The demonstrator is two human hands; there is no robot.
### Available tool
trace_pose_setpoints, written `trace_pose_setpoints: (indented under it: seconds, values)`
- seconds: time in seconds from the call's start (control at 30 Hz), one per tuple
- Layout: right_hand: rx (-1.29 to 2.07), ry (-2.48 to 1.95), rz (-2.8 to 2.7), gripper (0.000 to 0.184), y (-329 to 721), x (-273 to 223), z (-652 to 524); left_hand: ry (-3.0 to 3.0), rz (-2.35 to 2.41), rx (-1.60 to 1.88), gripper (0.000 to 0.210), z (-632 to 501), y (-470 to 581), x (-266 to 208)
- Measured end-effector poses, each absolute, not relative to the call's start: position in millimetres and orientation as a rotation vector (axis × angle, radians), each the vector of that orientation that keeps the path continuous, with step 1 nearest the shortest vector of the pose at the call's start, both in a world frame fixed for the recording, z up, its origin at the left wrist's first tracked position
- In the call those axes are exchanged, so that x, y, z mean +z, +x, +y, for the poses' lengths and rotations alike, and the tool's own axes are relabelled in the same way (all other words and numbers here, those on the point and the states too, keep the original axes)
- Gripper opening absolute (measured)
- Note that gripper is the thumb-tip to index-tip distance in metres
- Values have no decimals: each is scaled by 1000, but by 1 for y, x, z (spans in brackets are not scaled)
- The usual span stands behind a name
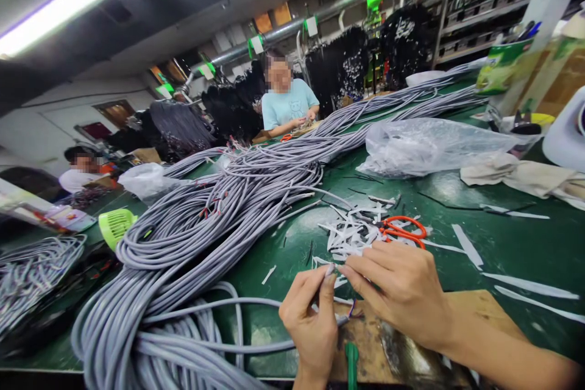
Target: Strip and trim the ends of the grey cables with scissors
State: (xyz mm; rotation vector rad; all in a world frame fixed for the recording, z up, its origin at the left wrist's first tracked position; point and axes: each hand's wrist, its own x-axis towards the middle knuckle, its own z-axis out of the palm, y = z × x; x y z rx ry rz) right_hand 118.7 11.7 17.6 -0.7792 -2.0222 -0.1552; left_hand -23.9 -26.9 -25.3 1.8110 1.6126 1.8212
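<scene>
My left hand (313, 320) is closed, thumb and forefinger pinching the whitish-grey tip of a grey cable (329, 269). My right hand (402, 292) reaches in from the right, its thumb and fingers pinched close to that tip; what they hold is too small to make out. Behind my left hand, another grey cable end (341, 320) shows thin coloured wires. Below the hands lies a wooden board (475, 311) with a dark metal plate (406, 356) and a green-handled tool (351, 362). Orange-handled scissors (404, 228) rest just beyond my right hand, beside white scrap strips (350, 234).
A large heap of coiled grey cables (183, 256) covers the left and middle of the green table (439, 189). Clear plastic bags (425, 143), a cloth (521, 177) and a white jug (567, 128) stand or lie at right. Another person (290, 103) sits across; a second (77, 180) is far left.
</scene>
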Motion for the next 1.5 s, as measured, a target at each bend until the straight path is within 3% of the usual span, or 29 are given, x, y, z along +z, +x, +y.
trace_pose_setpoints:
  seconds: [0.23, 0.83, 1.07, 1.13, 1.33, 1.4, 1.5]
  values:
    - [-282, -850, -2113, 32, 117, 14, 13, 1846, 1614, 1829, 16, -28, -23, -27]
    - [-318, -781, -2058, 28, 115, 15, 8, 1864, 1593, 1844, 10, -28, -22, -24]
    - [-489, -901, -2003, 26, 115, 11, 13, 2112, 1483, 1670, 12, -32, -19, -25]
    - [-391, -965, -1970, 27, 118, 12, 17, 2147, 1456, 1635, 11, -33, -18, -24]
    - [392, -821, -2026, 14, 123, 18, 19, 2013, 1492, 1594, 15, -30, -24, -17]
    - [417, -845, -2071, 8, 124, 19, 17, 2063, 1454, 1571, 13, -29, -24, -19]
    - [435, -959, -2141, 13, 126, 23, 18, 2161, 1405, 1558, 15, -27, -24, -23]
